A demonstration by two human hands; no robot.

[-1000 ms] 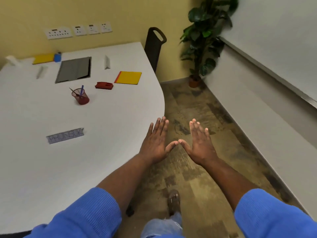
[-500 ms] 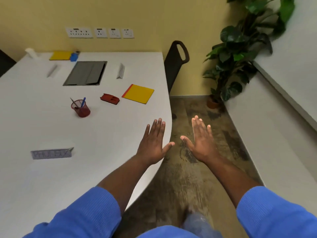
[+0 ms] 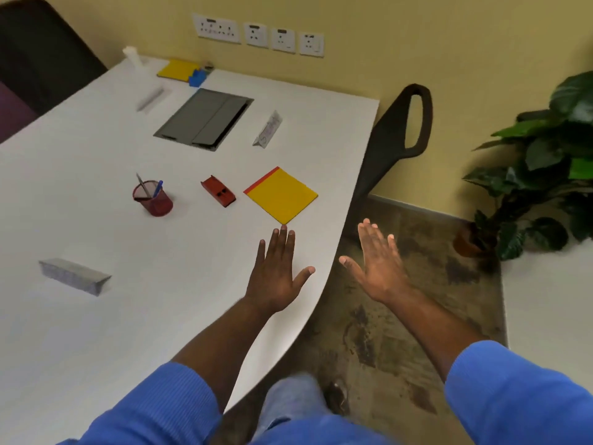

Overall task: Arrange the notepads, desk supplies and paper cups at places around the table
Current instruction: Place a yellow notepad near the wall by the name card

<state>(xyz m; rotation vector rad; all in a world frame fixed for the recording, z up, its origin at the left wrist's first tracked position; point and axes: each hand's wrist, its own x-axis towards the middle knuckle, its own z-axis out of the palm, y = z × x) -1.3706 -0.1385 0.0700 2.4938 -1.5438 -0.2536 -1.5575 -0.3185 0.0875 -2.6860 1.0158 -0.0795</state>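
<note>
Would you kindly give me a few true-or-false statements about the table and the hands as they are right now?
1. Both hands are empty. True: the left hand and right hand are open and hold nothing.
2. The red pen cup lies tipped over. False: it stands upright with pens in it.
3. The red stapler lies between the pen cup and the near yellow notepad. True.
4. The right hand is over the table. False: it is over the floor.

You have stepped closer to the table. Your left hand now almost reaches the yellow notepad.
</note>
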